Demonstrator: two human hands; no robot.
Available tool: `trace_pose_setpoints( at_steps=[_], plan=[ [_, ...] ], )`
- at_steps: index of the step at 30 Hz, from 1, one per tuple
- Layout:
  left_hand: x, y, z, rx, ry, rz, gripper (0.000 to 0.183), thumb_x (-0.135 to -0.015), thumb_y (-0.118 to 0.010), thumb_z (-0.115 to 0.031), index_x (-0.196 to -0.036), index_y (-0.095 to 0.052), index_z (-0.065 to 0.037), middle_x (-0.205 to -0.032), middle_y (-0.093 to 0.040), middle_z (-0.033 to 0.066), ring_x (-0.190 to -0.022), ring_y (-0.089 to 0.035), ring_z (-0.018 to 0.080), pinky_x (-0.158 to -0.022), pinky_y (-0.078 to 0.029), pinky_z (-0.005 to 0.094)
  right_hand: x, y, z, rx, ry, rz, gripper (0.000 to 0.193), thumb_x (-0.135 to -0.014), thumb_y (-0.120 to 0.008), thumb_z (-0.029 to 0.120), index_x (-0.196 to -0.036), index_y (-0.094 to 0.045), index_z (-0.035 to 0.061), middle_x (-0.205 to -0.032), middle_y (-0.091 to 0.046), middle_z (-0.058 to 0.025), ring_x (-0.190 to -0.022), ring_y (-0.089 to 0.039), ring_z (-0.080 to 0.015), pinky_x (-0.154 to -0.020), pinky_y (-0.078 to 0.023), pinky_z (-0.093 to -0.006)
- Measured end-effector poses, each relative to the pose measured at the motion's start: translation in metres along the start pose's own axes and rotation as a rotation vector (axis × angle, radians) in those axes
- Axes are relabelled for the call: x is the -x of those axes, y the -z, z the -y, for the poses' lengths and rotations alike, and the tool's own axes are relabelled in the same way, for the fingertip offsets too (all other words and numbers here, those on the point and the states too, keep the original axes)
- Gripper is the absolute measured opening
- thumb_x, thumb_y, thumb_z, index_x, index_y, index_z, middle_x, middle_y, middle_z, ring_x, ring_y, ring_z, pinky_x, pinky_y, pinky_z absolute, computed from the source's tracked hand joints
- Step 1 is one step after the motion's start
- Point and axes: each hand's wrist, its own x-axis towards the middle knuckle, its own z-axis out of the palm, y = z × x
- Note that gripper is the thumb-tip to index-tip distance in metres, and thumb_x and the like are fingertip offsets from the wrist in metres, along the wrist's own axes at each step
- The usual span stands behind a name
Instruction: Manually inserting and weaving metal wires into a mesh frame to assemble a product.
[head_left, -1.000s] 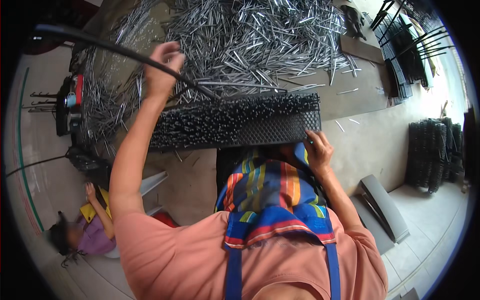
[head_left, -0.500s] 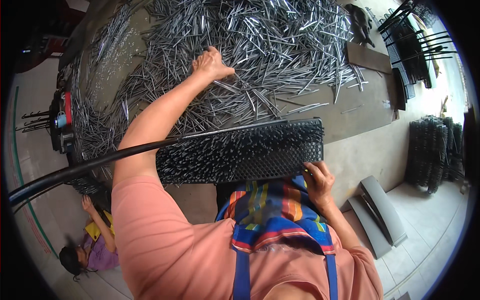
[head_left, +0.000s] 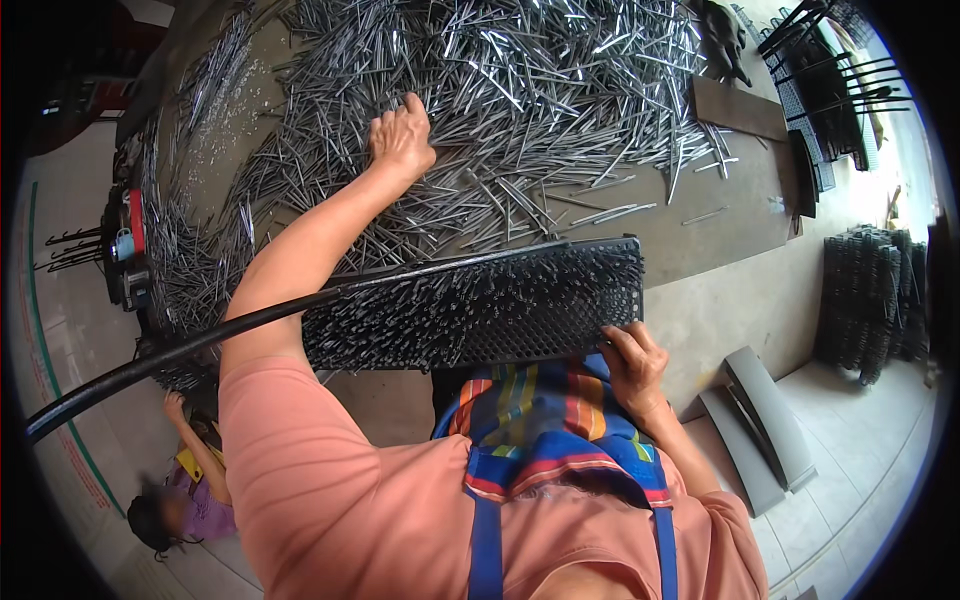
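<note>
My left hand [head_left: 402,140] reaches out over a wide pile of thin silvery metal rods [head_left: 520,60]. Its fingers curl down into the pile, one finger sticking forward; whatever they hold is hidden. Before my body lies a long black perforated tray [head_left: 530,348]. Many short dark rods [head_left: 420,310] stand in its holes, mostly on the left and along the far side, while bare holes show toward the lower right. My right hand [head_left: 637,365] has its fingers bent against the tray's near right edge, thumb and fingertips close together.
A dark bar [head_left: 180,330] slants across from the left, over my left arm. On the floor at right lie grey curved panels [head_left: 760,430]; dark stacked racks [head_left: 860,305] stand beyond. Another person [head_left: 190,500] sits at lower left. A brown board [head_left: 740,108] lies on the table.
My left hand has shifted slightly left over the rods, its thumb now tucked in instead of stretched out. The right hand remains by the tray's edge.
</note>
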Motion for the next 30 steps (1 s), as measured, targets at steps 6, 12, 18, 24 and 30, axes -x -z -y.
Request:
trace_pose_setpoints(
  at_steps=[6, 12, 18, 24, 30],
  plan=[
    [-0.014, -0.006, -0.016, 0.019, 0.143, -0.08, 0.044, -0.072, -0.058, -0.004, -0.111, -0.041, 0.008, -0.094, -0.064, 0.0306, -0.095, -0.063, 0.0456, -0.084, -0.048, 0.053, 0.004, -0.003, 0.001, 0.018, -0.011, -0.004, 0.026, -0.07, -0.072, -0.005, -0.094, -0.068, 0.0033, -0.078, -0.06, -0.0116, -0.063, -0.061, -0.0265, -0.054, -0.047, -0.0335],
    [0.003, -0.006, 0.021, 0.183, 0.043, 0.045, 0.046, -0.074, -0.057, -0.005, -0.115, -0.046, 0.012, -0.098, -0.064, 0.032, -0.095, -0.063, 0.0464, -0.082, -0.051, 0.0524, 0.005, -0.007, 0.0, 0.042, -0.013, -0.025, 0.025, -0.07, -0.072, -0.005, -0.094, -0.068, 0.0038, -0.076, -0.059, -0.011, -0.062, -0.06, -0.026, -0.053, -0.047, -0.0335],
    [0.027, -0.007, 0.057, 0.145, 0.072, -0.04, 0.035, -0.07, -0.062, -0.01, -0.098, -0.048, 0.006, -0.096, -0.062, 0.0314, -0.091, -0.06, 0.0499, -0.08, -0.048, 0.0557, 0.001, -0.005, 0.004, 0.039, 0.001, -0.037, 0.024, -0.071, -0.072, -0.005, -0.093, -0.068, 0.0039, -0.076, -0.059, -0.0111, -0.062, -0.06, -0.0263, -0.054, -0.047, -0.0335],
    [-0.024, 0.039, 0.027, 0.362, 0.161, -0.072, 0.068, -0.069, -0.069, -0.034, -0.117, -0.051, 0.01, -0.123, -0.055, 0.0275, -0.114, -0.055, 0.039, -0.097, -0.047, 0.0454, 0.005, -0.005, 0.005, 0.089, -0.007, -0.045, 0.025, -0.071, -0.074, 0.001, -0.094, -0.067, 0.0079, -0.079, -0.059, -0.009, -0.064, -0.062, -0.0277, -0.053, -0.048, -0.0362],
    [-0.084, 0.033, -0.033, 0.356, 0.34, -0.084, 0.106, -0.065, -0.075, -0.052, -0.139, -0.029, 0.009, -0.137, -0.044, 0.0249, -0.126, -0.043, 0.0404, -0.105, -0.038, 0.053, 0.005, -0.006, 0.007, 0.084, -0.05, -0.023, 0.024, -0.07, -0.072, -0.003, -0.092, -0.067, 0.0045, -0.078, -0.06, -0.0113, -0.064, -0.061, -0.0272, -0.055, -0.048, -0.0341]
  ],
)
